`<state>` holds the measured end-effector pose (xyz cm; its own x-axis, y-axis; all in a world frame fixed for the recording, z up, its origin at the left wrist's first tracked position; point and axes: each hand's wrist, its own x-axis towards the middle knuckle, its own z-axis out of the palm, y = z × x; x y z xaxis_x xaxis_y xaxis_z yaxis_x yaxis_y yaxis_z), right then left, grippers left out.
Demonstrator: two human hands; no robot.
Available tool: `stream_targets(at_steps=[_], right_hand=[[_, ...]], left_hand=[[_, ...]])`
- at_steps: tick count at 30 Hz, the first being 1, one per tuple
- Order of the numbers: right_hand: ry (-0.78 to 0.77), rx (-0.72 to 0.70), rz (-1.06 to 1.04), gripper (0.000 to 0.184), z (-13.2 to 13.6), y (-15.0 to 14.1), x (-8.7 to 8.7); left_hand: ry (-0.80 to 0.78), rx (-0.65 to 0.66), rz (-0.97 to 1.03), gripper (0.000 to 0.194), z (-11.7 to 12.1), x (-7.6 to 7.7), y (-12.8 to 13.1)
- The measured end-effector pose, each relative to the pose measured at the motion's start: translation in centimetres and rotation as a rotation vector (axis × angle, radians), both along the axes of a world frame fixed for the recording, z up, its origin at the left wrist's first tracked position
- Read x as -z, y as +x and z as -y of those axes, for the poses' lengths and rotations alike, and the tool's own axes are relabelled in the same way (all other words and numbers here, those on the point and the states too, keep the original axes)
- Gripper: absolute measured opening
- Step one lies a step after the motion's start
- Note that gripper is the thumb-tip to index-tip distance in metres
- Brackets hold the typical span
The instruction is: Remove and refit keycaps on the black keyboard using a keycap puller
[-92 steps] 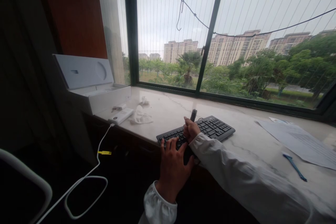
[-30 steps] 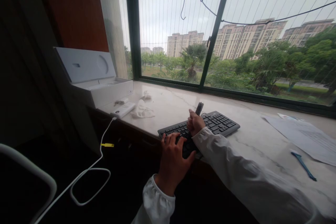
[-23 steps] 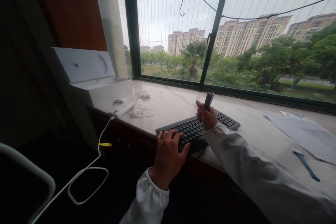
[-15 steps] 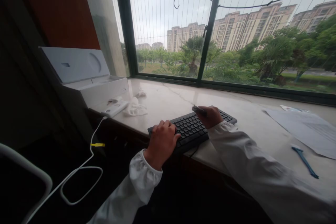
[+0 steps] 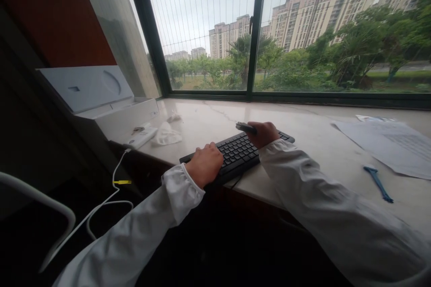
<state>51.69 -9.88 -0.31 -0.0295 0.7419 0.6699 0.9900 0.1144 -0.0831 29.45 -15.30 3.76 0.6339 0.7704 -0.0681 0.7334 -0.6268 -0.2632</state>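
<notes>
A black keyboard (image 5: 239, 149) lies slantwise on the pale marble-patterned sill, close to its front edge. My left hand (image 5: 206, 163) is on the keyboard's left end, knuckles up and fingers bent around it; the fingertips are hidden. Above the keyboard's right half, my right hand (image 5: 265, 133) is closed on a short dark tool (image 5: 245, 127) with a lighter end that points left. I cannot make out the tool's exact kind. Both forearms wear loose light sleeves.
At left stands an open white box (image 5: 124, 112). In front of it are a white power bank (image 5: 143, 137) with a cable, and a crumpled white tissue (image 5: 166, 134). A blue tool (image 5: 379, 184) and paper sheets (image 5: 390, 143) lie at right. The window (image 5: 251, 94) closes the back.
My right hand rose off the keyboard's middle, moved right and turned, so the dark tool swung from pointing up to pointing left. My left hand's fingers went from spread to bent. The view shifted.
</notes>
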Motion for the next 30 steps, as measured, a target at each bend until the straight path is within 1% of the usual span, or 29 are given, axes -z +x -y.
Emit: stream_targets(at_steps=[4,8,10,13,17,20,24,27,30], right_hand=[[-0.026,0.008,0.028,0.029,0.0,0.1,0.1],[-0.084,0.032,0.05,0.035,0.1,0.0,0.1],[-0.12,0.066,0.063,0.037,0.1,0.2,-0.1],[-0.168,0.191,0.034,0.037,0.0,1.4,-0.5],[-0.238,0.374,-0.059,0.035,-0.3,3.8,-0.8],[-0.313,0.443,-0.112,0.037,-0.4,5.1,-0.4],[-0.36,0.486,-0.161,0.037,-0.6,5.6,0.4],[-0.382,0.501,-0.19,0.037,-0.8,5.8,0.8],[-0.411,0.504,-0.216,0.038,-1.0,6.1,1.0]], left_hand=[[0.026,-0.003,-0.051,0.033,0.5,0.1,0.3],[0.08,-0.019,-0.023,0.034,0.8,0.8,0.4],[0.126,-0.042,0.006,0.035,1.1,1.1,0.6],[0.188,-0.067,0.05,0.035,1.7,1.7,1.0],[0.224,-0.107,0.102,0.032,2.1,2.7,1.1],[0.237,-0.085,0.124,0.032,2.0,3.4,0.8],[0.249,-0.091,0.146,0.035,1.9,4.1,0.6],[0.246,-0.098,0.152,0.036,1.9,4.2,0.5],[0.23,-0.097,0.162,0.034,1.8,3.9,0.2]])
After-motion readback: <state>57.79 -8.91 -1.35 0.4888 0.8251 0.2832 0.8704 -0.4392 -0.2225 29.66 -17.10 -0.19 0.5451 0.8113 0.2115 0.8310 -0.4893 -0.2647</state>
